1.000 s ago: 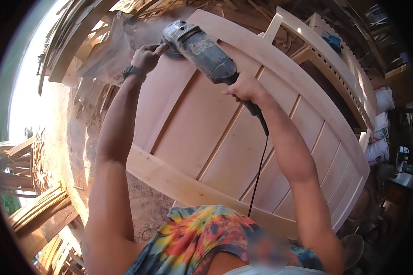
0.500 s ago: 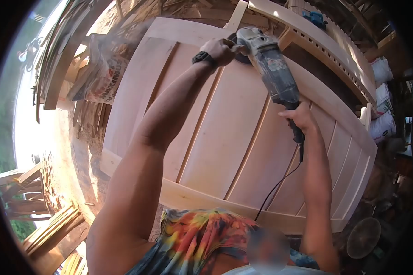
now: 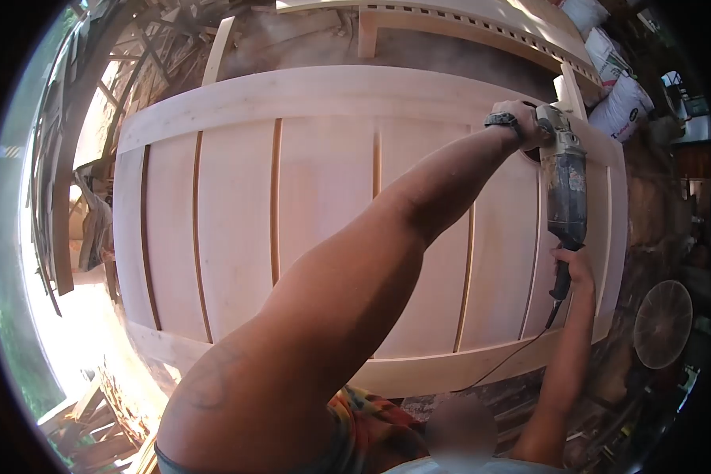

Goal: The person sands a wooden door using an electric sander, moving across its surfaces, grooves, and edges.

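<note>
An angle grinder [image 3: 567,186] with a worn dark body and grey head lies over the far right part of a large slatted wooden panel [image 3: 324,189]. My left hand [image 3: 520,120], with a dark watch at the wrist, is closed around the side of the tool's head, probably on a side handle that the fingers hide. My right hand [image 3: 574,265] wraps the black rear handle. The disc is mostly hidden under the head and my left hand. A thin black cord [image 3: 502,365] trails from the handle over the panel's near edge.
Beyond the panel stands a wooden frame [image 3: 450,17] with a row of square holes. White sacks [image 3: 622,107] are at the far right, and a round fan [image 3: 663,324] stands at the right. Scrap boards [image 3: 51,205] are stacked on the left.
Both hands and the grinder have moved right along the panel's far rail, toward its right end. The camera view has shifted too, and my left arm now reaches across the panel.
</note>
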`<state>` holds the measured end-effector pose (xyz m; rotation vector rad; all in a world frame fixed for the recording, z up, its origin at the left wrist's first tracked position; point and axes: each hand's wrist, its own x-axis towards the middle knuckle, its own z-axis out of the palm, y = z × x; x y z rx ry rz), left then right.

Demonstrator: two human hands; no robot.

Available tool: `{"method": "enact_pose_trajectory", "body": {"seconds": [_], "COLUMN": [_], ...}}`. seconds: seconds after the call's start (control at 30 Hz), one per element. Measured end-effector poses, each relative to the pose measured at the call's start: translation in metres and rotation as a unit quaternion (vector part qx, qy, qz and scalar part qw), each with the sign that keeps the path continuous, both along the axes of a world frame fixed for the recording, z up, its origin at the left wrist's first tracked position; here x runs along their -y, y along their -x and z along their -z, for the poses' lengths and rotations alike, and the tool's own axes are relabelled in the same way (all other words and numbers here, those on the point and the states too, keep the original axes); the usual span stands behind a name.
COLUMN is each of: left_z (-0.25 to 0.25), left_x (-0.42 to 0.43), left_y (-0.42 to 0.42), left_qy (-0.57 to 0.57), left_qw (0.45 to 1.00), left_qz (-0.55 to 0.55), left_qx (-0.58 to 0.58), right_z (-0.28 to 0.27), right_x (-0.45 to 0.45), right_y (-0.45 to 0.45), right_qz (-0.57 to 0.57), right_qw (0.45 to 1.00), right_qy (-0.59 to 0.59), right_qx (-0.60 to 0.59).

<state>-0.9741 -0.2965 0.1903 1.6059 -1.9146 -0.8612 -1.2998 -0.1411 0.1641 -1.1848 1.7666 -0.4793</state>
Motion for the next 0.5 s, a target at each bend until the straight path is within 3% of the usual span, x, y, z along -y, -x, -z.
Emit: {"method": "enact_pose_trajectory", "body": {"seconds": [0.1,0.23,0.37,0.5], "left_z": [0.006,0.005,0.003,0.011], "left_x": [0.035,0.04,0.008,-0.047], "left_y": [0.069,0.075,0.004,-0.101], "left_qy": [-0.002,0.028,0.036,0.05], "left_qw": [0.999,0.999,0.998,0.99], "left_qz": [0.011,0.008,-0.056,-0.131], "left_qx": [0.035,0.016,0.013,0.026], "right_z": [-0.004,-0.012,-0.003,0.0], "right_x": [0.007,0.022,0.041,0.049], "right_y": [0.038,0.045,0.019,-0.064], "right_qz": [0.05,0.043,-0.035,-0.138], "right_qw": [0.998,0.999,0.999,0.99], "right_qy": [-0.006,-0.006,-0.013,0.022], "right_qx": [0.022,0.028,0.013,0.008]}}
